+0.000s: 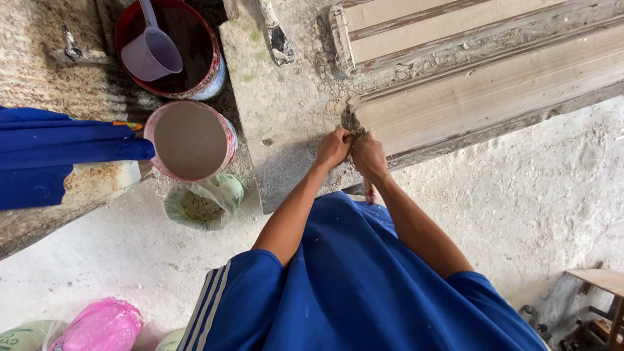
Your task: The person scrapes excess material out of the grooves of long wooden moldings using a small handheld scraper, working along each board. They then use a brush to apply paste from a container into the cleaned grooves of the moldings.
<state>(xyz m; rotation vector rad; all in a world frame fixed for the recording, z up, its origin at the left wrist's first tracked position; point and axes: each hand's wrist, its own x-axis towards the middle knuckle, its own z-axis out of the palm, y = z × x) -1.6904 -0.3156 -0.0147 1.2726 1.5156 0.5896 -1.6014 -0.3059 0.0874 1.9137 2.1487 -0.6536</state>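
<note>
A clump of wet grey fibre (351, 122) is pinched between both hands at the near end of the long plaster moulding (494, 97), close to the bench's (286, 104) front edge. The left hand (333, 148) and the right hand (368, 156) are both closed on the clump, knuckles touching. The material is judged soft, limp, slippery and easily torn, so it is best gripped close to the moulding's end. It looks dark, ragged and matted. The moulding appears stiff, heavy and brittle, with pale ridged faces and crusted edges.
</note>
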